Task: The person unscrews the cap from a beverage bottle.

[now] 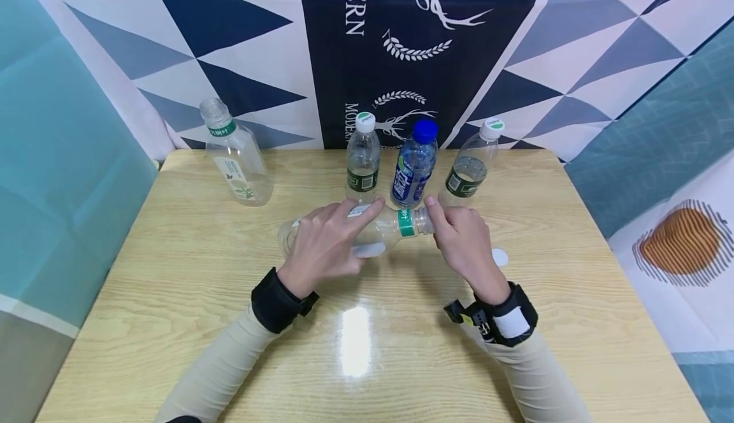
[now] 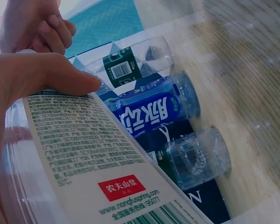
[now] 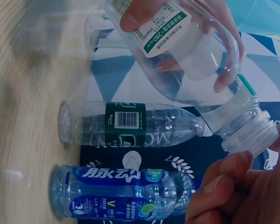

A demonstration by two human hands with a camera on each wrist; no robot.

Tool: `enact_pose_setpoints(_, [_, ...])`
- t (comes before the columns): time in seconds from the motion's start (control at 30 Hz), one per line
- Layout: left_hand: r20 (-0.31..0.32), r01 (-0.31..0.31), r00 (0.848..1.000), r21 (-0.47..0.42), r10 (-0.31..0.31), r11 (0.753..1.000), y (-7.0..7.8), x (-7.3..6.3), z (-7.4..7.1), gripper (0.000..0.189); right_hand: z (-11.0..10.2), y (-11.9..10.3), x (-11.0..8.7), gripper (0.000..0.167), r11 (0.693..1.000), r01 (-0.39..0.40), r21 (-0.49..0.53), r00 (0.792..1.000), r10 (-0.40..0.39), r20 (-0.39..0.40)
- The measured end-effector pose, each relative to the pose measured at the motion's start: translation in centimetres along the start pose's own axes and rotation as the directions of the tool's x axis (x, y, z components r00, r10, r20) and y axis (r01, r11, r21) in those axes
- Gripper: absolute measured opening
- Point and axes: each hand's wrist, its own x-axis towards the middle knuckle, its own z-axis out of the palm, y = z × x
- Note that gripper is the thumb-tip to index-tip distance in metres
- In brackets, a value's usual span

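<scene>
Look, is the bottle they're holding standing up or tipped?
Tipped: the held bottle slants sideways, its neck toward the right hand, while the blue-capped bottle behind stands upright.

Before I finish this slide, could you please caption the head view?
Left hand gripping a sideways clear bottle, right hand at its top end, blue-capped bottle standing behind.

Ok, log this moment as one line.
left hand: grips sideways clear bottle | right hand: pinches its mouth end | behind: blue-capped bottle between two white-capped bottles | far left: standing bottle
</scene>
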Motion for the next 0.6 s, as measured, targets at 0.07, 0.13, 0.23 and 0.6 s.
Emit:
enact_pose_setpoints(0.07, [0.010, 0.007, 1.000, -0.006, -0.007, 1.000, 0.03, -0.06, -0.05, 0.086, 0.01, 0.06, -0.01, 0.069, 1.000, 0.031, 0.005, 1.000, -0.031, -0.002])
enact_pose_setpoints(0.13, [0.030, 0.017, 0.999, -0.018, -0.017, 1.000, 0.04, -0.11, -0.07, 0.087, 0.00, 0.13, -0.02, 0.066, 0.998, 0.063, 0.004, 0.998, -0.063, -0.003])
enact_pose_setpoints(0.23, [0.063, 0.032, 0.998, -0.038, -0.030, 0.999, 0.06, -0.13, -0.18, 0.089, -0.08, 0.26, 0.01, 0.059, 0.995, 0.103, -0.015, 0.995, -0.103, -0.004])
enact_pose_setpoints(0.6, [0.062, 0.024, 0.998, -0.028, -0.022, 0.999, 0.15, -0.11, -0.05, 0.086, -0.22, 0.33, 0.00, 0.058, 0.996, 0.087, 0.008, 0.996, -0.087, -0.018])
